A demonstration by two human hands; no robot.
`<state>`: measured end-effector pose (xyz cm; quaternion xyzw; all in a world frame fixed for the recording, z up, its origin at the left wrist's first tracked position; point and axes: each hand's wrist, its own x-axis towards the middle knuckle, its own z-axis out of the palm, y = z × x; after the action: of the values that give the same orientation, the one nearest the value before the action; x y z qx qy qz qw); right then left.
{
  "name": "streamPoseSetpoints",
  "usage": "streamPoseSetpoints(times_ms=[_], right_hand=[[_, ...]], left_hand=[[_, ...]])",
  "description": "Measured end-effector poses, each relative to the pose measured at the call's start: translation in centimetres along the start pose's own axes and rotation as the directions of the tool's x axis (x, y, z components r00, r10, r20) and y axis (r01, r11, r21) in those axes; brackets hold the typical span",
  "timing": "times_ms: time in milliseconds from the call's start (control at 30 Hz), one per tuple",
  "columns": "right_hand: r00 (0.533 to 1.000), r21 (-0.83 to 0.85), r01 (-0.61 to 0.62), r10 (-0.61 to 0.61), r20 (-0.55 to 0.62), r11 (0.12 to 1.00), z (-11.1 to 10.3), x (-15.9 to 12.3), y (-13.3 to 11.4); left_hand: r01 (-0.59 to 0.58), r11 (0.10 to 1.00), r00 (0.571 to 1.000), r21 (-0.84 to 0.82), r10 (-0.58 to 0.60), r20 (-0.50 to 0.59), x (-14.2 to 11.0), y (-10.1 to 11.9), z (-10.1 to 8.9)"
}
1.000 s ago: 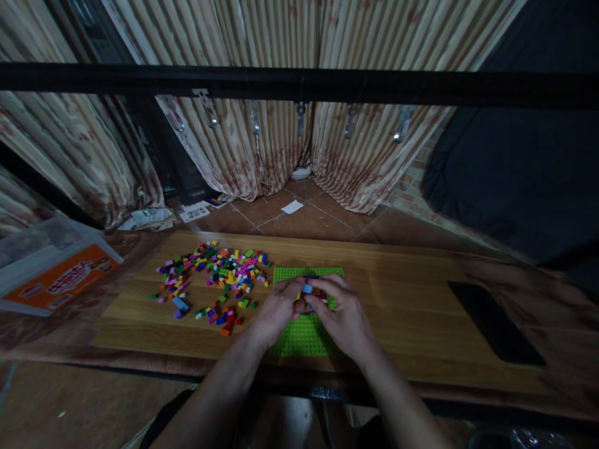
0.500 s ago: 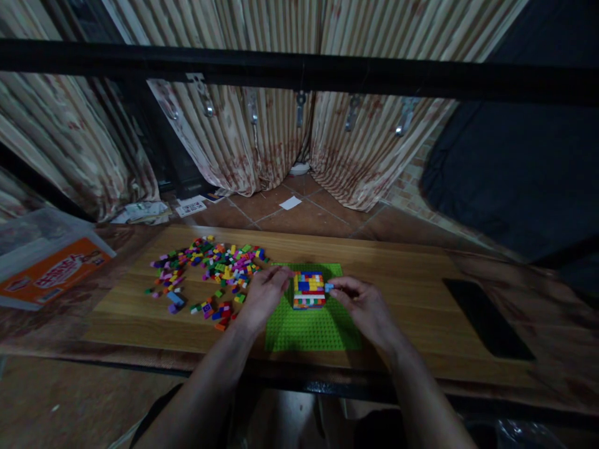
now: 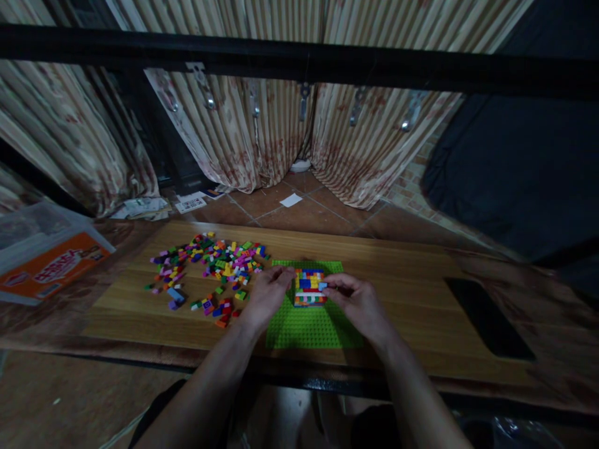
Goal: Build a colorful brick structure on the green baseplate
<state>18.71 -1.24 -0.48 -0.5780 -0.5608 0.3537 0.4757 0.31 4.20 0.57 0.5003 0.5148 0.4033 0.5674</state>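
Below the frame's centre, our right hand (image 3: 352, 300) pinched a light-blue brick (image 3: 322, 285) over the boxy, many-coloured block (image 3: 306, 284) on the knobbly green board (image 3: 304, 330), our left hand (image 3: 267, 293) curled alongside, its grip unclear, while loose bricks (image 3: 228, 268) littered the grainy wooden tabletop (image 3: 412, 299) centre-left.

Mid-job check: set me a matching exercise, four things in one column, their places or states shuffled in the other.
1. Right hand
2. Baseplate
3. Loose bricks
4. Black flat object

A. Green, beneath the multicoloured block
B. Lying near the wooden board's right end
C. Pinching a light blue brick
D. Scattered left of the baseplate

Pairs: 1-C, 2-A, 3-D, 4-B
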Motion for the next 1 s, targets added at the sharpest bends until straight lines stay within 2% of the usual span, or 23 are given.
streamPoseSetpoints(times_ms=[300,500,700,1000], right_hand=[[0.999,-0.062,0.03,-0.031,-0.017,0.998,-0.2,0.2,1.0],[1.0,-0.062,-0.008,0.007,-0.012,0.998,0.0,0.5,1.0],[0.999,-0.065,0.01,-0.012,-0.04,0.998,0.2,0.8,0.8],[0.991,0.086,-0.082,0.09,-0.096,0.993,0.7,1.0,0.5]], left_hand=[[0.008,1.0,1.0,0.002,-0.008,-0.005,-0.5,0.7,0.1],[-0.015,1.0,1.0,-0.006,0.015,0.004,0.1,-0.4,0.0],[-0.05,0.998,0.999,-0.025,0.051,0.018,0.7,-1.5,0.0],[-0.051,0.999,0.998,-0.012,0.052,0.027,0.2,-1.0,0.1]])
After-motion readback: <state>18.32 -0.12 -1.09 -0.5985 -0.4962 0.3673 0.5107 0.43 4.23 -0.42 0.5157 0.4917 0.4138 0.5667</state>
